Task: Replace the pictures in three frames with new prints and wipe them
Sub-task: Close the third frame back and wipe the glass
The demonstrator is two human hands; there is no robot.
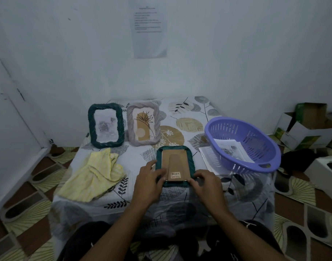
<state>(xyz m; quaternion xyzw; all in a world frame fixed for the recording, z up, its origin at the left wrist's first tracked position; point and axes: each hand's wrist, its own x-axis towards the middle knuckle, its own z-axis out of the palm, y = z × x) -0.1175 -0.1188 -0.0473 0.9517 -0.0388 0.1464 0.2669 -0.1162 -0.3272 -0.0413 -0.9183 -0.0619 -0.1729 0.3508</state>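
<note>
A dark green frame (174,150) lies face down at the table's middle, its brown cardboard back and stand showing. My left hand (148,180) holds its near left edge and my right hand (206,183) its near right corner. Two frames stand upright at the back left: a dark green frame (105,125) with a grey flower print, and a grey frame (143,125) with a tan botanical print. A yellow cloth (97,175) lies crumpled at the left. New prints (232,150) lie inside a purple basket (242,146), more paper under it.
The low table carries a leaf-patterned cloth (180,196). Open cardboard boxes (308,127) stand on the floor at the right, near a white box (325,172). A printed sheet (149,29) hangs on the wall behind. Patterned floor surrounds the table.
</note>
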